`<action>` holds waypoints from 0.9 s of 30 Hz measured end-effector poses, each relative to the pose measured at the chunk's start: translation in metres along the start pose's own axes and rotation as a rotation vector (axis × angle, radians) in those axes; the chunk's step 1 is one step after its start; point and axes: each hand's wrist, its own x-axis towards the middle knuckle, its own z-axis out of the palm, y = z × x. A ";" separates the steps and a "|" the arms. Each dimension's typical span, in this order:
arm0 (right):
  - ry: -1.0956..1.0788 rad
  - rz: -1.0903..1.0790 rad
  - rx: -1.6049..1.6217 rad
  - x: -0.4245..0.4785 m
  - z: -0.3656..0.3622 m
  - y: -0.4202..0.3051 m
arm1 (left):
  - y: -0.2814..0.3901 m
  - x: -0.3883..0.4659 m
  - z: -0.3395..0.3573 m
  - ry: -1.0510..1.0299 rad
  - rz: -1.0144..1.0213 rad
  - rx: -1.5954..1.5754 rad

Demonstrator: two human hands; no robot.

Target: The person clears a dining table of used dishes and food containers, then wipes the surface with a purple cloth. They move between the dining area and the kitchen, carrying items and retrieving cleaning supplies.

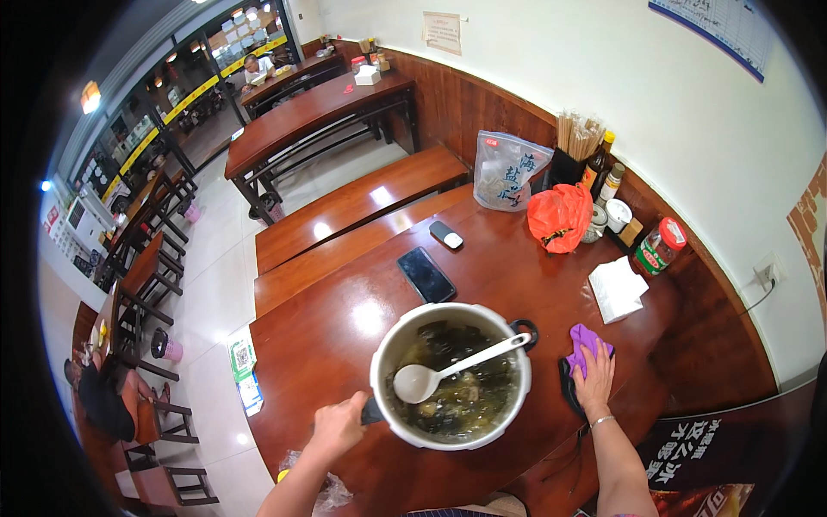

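Note:
My left hand (340,423) is closed around the long black handle (371,411) of a metal pressure-cooker pot (380,362). The pot stands uncovered on the brown wooden table (310,349). Inside is a broth (452,413) with dark green leafy pieces and some lumps. A white ladle (417,383) lies across it, its handle resting on the rim near the short black side handle (531,328). Right of the pot, my right hand (594,378) has its fingers over a bunched purple cloth (581,340). A black item (568,388) lies beside this cloth, partly covered.
Beyond the pot lie a smartphone (426,274) and a small grey-white device (446,235). Along the wall stand a clear printed bag (507,174), a red plastic bag (559,216), sauce bottles (597,165), a red-lidded jar (659,245) and tissues (617,291). Clear plastic wrap (333,492) sits near my left forearm.

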 end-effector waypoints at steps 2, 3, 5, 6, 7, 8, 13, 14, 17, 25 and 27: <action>0.018 0.003 -0.037 0.000 0.002 0.002 | -0.024 -0.025 0.005 0.019 -0.075 -0.007; 0.035 0.019 -0.045 0.000 0.004 0.001 | -0.038 -0.038 0.008 0.036 -0.119 0.001; 0.066 0.051 -0.066 0.002 0.008 -0.001 | -0.061 -0.059 0.008 0.057 -0.204 0.000; 0.061 0.108 -0.088 0.004 0.012 -0.005 | -0.071 -0.068 0.009 0.068 -0.259 0.000; 0.072 0.169 -0.127 0.007 0.019 -0.012 | -0.081 -0.075 0.011 0.076 -0.316 -0.002; 0.084 0.232 -0.167 0.010 0.026 -0.021 | -0.088 -0.081 0.011 0.113 -0.347 -0.021; 0.028 0.127 -0.195 0.026 0.034 -0.066 | -0.131 -0.096 0.026 0.288 -0.485 -0.018; -0.001 0.037 -0.186 0.026 0.036 -0.076 | -0.132 -0.097 0.026 0.322 -0.532 -0.047; -0.074 -0.262 -0.129 0.031 0.031 -0.123 | -0.153 -0.096 0.042 0.358 -0.677 -0.071; 0.037 -0.217 0.729 0.101 0.044 -0.147 | -0.188 -0.109 0.074 0.439 -0.801 -0.119; 0.325 0.204 0.851 0.161 0.043 -0.118 | -0.135 -0.095 0.039 0.320 -0.856 -0.157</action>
